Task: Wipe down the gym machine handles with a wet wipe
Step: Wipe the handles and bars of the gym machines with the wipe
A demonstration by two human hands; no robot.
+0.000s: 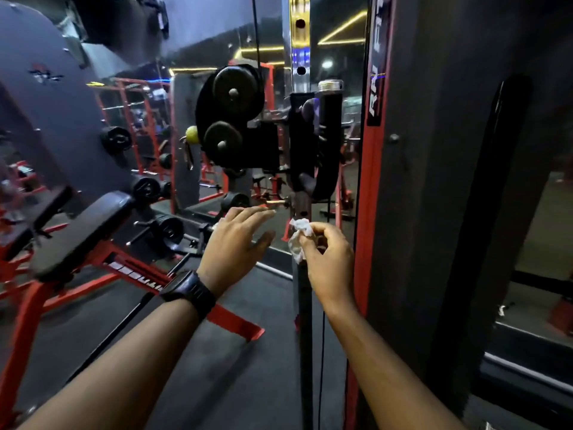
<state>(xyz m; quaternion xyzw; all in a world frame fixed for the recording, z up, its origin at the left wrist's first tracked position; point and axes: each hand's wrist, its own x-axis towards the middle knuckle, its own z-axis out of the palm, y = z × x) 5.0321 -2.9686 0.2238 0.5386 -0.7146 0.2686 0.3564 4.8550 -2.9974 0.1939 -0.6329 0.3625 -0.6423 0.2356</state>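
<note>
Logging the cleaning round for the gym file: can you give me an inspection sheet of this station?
Surface: dark floor.
Job's things: crumpled white wipe at the upright post; black handle hangs above.
Clutter: nothing seen.
Grips: left hand open, holding nothing; right hand pinches the wipe.
Cables: black cable runs up from the pulleys.
Surroundings: padded bench at left; red racks behind.

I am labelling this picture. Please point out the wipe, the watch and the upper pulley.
wipe (295, 247): head view, on its crumpled lower part.
watch (186, 288): head view, on its dark case.
upper pulley (234, 90): head view, on the disc's hub.
</note>
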